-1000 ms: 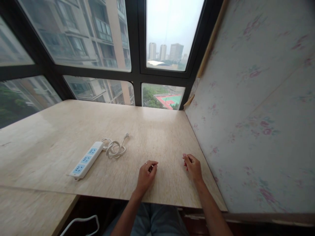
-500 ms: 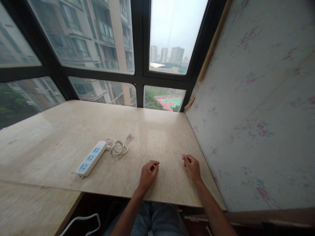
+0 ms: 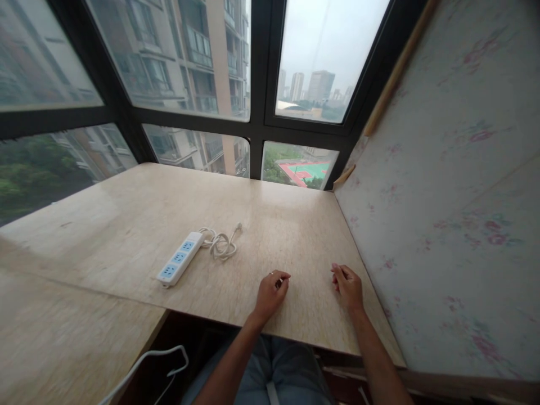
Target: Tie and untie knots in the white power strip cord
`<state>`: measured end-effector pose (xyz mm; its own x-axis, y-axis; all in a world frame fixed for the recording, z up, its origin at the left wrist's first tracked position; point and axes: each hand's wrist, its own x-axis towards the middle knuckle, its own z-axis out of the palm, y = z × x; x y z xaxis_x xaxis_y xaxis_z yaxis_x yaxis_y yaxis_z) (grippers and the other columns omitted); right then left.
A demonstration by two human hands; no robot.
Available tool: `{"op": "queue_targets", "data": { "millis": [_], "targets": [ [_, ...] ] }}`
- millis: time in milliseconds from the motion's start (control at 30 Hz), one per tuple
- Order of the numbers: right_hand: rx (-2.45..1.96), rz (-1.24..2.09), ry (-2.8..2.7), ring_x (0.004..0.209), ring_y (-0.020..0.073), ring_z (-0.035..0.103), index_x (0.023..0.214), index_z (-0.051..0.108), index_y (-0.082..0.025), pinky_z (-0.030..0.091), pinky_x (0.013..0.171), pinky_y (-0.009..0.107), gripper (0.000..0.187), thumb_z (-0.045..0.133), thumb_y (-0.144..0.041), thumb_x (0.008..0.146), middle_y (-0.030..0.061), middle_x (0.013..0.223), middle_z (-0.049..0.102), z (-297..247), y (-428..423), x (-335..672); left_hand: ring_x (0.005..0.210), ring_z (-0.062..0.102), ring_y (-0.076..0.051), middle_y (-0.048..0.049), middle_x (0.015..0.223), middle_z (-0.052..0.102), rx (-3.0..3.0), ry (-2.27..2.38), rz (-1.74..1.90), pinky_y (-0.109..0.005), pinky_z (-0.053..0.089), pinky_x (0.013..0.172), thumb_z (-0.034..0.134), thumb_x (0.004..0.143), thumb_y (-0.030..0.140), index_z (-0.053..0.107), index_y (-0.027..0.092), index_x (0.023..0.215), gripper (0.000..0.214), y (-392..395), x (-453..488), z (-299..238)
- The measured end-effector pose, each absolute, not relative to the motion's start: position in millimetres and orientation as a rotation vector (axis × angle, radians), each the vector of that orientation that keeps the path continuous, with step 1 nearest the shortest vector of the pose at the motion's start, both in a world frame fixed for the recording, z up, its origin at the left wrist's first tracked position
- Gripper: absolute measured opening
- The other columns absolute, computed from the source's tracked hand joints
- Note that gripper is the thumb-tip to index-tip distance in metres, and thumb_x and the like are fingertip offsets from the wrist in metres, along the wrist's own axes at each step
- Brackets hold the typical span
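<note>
My left hand rests on the stone-patterned tabletop, fingers curled in so that thumb and forefinger come together, with nothing seen between them. A ring shows on one of its fingers. To the right, near the wall, my right hand is curled in a loose pinch and also appears to hold nothing. Left of both hands lies a white power strip with blue socket panels. Its white cord is bundled in loops at the strip's far end, and the plug points toward the window.
A wall with floral paper borders the tabletop on the right. Dark window frames stand along the back. At the lower left, another counter section joins the top, and a white cable hangs over the gap beside it.
The camera view has turned a little left, so everything sits further right in the picture. Both hands keep their curled pose, and the power strip stays where it was on the tabletop.
</note>
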<state>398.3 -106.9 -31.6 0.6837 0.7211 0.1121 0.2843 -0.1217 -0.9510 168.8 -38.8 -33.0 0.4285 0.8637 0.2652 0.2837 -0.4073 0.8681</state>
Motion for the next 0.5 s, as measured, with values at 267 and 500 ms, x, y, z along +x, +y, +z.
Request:
{"op": "queue_targets", "data": {
  "millis": [267, 500],
  "targets": [
    [-1.771, 0.428, -0.83, 0.039, 0.0096, 0.045, 0.069, 0.06, -0.017, 0.034, 0.038, 0.021, 0.046, 0.056, -0.061, 0.081, -0.0035, 0.05, 0.05, -31.2, -108.3, 397.3, 0.071, 0.06, -0.014, -0.0033, 0.082, 0.069, 1.914, 1.003, 0.936, -0.027, 0.046, 0.069, 0.051, 0.082, 0.015, 0.067, 0.018, 0.086, 0.018, -38.9, 171.4, -36.9],
    [-1.832, 0.372, -0.818, 0.041, 0.0114, 0.047, 0.067, 0.057, -0.018, 0.036, 0.04, 0.022, 0.047, 0.053, -0.063, 0.08, -0.0023, 0.052, 0.052, -27.5, -106.5, 393.5, 0.07, 0.059, -0.015, -0.0038, 0.079, 0.067, 1.979, 0.946, 0.868, -0.027, 0.044, 0.069, 0.051, 0.08, 0.011, 0.067, 0.017, 0.085, 0.018, -44.5, 166.4, -35.0]
  ]
}}
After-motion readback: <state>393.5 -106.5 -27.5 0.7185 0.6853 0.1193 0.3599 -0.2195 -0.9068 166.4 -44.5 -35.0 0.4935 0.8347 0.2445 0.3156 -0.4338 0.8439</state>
